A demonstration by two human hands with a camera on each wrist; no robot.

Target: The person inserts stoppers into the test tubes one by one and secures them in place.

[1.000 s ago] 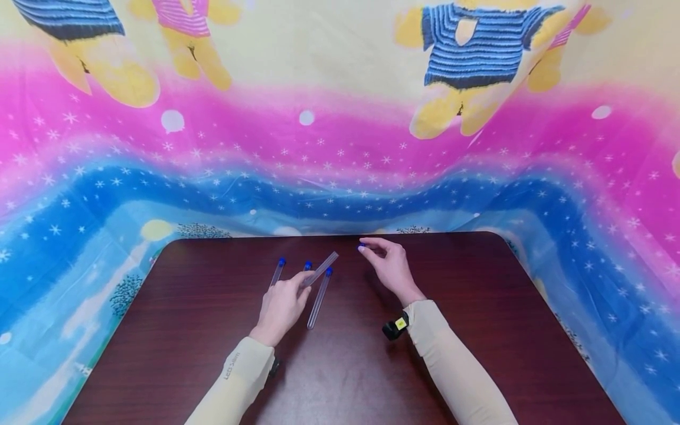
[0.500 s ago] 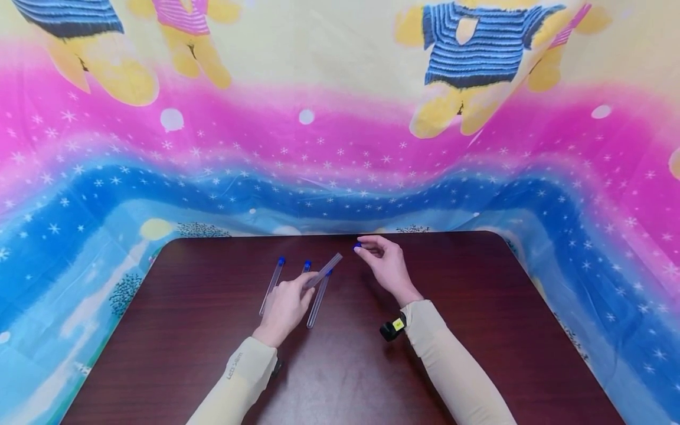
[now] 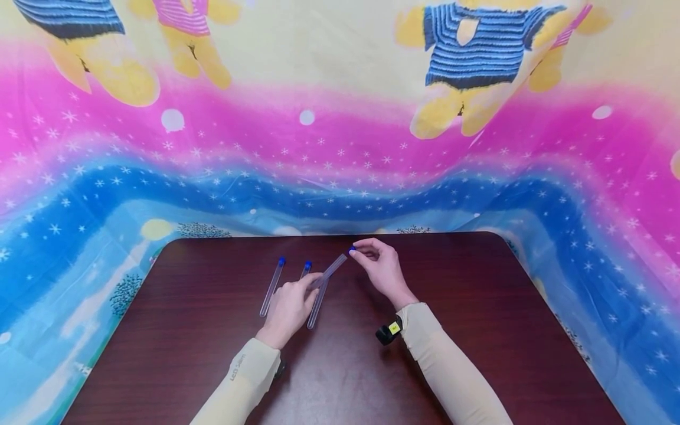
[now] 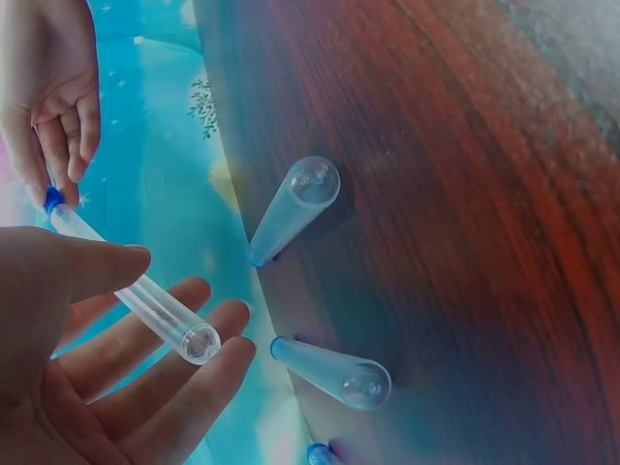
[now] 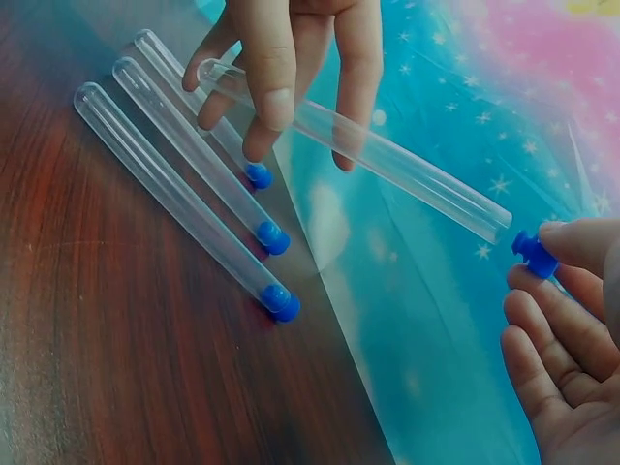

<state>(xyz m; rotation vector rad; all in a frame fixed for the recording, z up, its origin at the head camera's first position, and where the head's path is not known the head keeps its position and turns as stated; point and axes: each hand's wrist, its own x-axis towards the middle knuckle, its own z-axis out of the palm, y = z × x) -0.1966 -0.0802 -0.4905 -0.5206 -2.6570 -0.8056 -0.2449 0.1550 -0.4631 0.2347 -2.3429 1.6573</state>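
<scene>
My left hand [image 3: 288, 308] pinches a clear test tube [image 5: 407, 179] between thumb and fingers, tilted with its uncapped mouth up toward the right. A small blue stopper [image 5: 535, 255] is pinched between thumb and forefinger of my right hand [image 3: 383, 268]. In the right wrist view a narrow gap separates the stopper from the tube's mouth. Three more test tubes with blue stoppers lie on the table beneath and beside my left hand: a left one [image 3: 272, 287], a middle one [image 5: 194, 150] partly covered by that hand in the head view, and a right one [image 5: 170, 189].
The dark brown wooden table [image 3: 451, 354] has rounded far corners. A colourful printed cloth [image 3: 340, 147] hangs right behind its far edge and along the sides. A black wrist camera [image 3: 389, 332] sits under my right wrist.
My right hand has moved left with the blue stopper, close to the tube's mouth. My left hand has shifted slightly right with the tube. The three lying tubes stay put.
</scene>
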